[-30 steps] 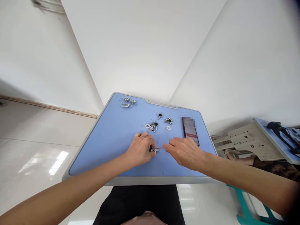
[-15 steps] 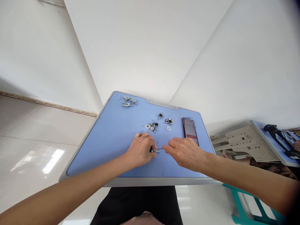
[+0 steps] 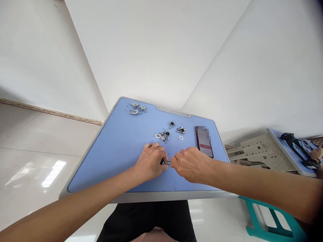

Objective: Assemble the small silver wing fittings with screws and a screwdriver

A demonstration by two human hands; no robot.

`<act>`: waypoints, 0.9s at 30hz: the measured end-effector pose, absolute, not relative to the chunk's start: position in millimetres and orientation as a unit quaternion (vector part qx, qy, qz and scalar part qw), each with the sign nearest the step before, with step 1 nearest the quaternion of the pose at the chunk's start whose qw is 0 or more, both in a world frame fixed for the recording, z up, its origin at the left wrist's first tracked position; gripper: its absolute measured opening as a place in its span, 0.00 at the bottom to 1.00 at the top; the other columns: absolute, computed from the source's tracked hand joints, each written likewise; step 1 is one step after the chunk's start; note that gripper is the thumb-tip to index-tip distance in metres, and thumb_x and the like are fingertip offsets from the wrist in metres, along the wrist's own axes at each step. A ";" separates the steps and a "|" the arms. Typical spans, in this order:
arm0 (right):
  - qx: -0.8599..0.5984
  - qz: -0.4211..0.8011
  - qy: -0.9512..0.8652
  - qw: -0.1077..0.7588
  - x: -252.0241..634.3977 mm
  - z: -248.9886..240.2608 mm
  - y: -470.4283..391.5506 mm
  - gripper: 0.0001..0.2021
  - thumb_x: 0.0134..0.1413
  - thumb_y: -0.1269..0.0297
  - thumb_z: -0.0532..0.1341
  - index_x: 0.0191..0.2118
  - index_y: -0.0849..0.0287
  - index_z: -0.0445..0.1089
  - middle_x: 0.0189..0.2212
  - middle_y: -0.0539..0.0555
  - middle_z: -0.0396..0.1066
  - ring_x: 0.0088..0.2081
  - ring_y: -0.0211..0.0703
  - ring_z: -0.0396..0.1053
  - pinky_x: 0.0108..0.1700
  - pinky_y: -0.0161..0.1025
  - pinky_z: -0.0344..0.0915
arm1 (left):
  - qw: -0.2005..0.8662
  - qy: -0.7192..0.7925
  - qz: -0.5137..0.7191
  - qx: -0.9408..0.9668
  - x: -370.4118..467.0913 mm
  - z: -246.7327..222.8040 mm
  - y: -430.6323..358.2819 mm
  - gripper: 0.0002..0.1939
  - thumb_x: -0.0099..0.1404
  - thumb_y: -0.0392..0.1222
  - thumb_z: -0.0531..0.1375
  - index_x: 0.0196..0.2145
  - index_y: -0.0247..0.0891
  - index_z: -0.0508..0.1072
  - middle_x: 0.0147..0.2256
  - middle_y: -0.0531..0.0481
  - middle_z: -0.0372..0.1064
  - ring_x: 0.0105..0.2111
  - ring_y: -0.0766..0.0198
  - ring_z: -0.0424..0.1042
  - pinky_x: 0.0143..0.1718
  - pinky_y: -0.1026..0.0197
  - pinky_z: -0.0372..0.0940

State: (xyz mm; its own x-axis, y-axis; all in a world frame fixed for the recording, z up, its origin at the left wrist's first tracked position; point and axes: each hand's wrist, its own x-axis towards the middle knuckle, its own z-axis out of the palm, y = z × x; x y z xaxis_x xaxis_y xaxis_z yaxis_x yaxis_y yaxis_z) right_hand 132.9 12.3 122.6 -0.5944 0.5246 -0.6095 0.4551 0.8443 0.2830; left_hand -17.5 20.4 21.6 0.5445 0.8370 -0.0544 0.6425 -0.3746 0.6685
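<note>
Near the front of the blue table, my left hand (image 3: 152, 161) is closed around a small metal part (image 3: 164, 162) with a dark portion, mostly covered by the fingers. My right hand (image 3: 188, 164) is closed just to its right, its fingertips against the right end of that part. What the right fingers grip is hidden. Beyond the hands lie several metal fittings with black centres (image 3: 167, 134), a flat oval plate (image 3: 181, 137) and tiny loose pieces. Another group of metal parts (image 3: 135, 112) sits at the table's far left corner.
A phone (image 3: 205, 143) lies on the blue table (image 3: 113, 148), right of the parts. To the right are a second table (image 3: 290, 151) with a black device, a person's hand (image 3: 317, 153) and a teal stool (image 3: 272, 222). White walls stand behind.
My right hand has moved left, closer to my left hand. The thin rod that showed between them is now hidden. My left hand keeps its hold on the metal part.
</note>
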 end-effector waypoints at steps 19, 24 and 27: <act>0.444 -0.056 0.794 0.411 107.4 137.3 47.7 0.08 0.62 0.68 0.54 0.40 0.61 0.70 0.29 0.57 0.74 0.34 0.47 0.73 0.30 0.37 0.59 | 0.352 0.441 0.163 0.809 -21.5 16.3 21.0 0.01 0.57 0.36 0.64 0.29 0.40 0.76 0.35 0.51 0.76 0.45 0.53 0.68 0.51 0.48 0.56; 0.492 -0.145 0.767 0.385 109.2 144.9 47.0 0.14 0.66 0.60 0.51 0.52 0.61 0.62 0.31 0.56 0.74 0.33 0.48 0.73 0.25 0.37 0.57 | 0.352 0.440 0.163 0.810 -21.7 14.6 20.8 0.01 0.57 0.37 0.64 0.30 0.41 0.77 0.36 0.51 0.76 0.45 0.53 0.69 0.52 0.48 0.57; 0.397 -0.121 0.819 0.397 110.9 147.0 43.3 0.18 0.58 0.71 0.57 0.54 0.63 0.59 0.35 0.56 0.74 0.32 0.45 0.72 0.23 0.36 0.54 | 0.354 0.443 0.169 0.806 -21.8 12.8 21.1 0.02 0.56 0.37 0.65 0.30 0.41 0.77 0.36 0.51 0.77 0.45 0.53 0.69 0.52 0.48 0.57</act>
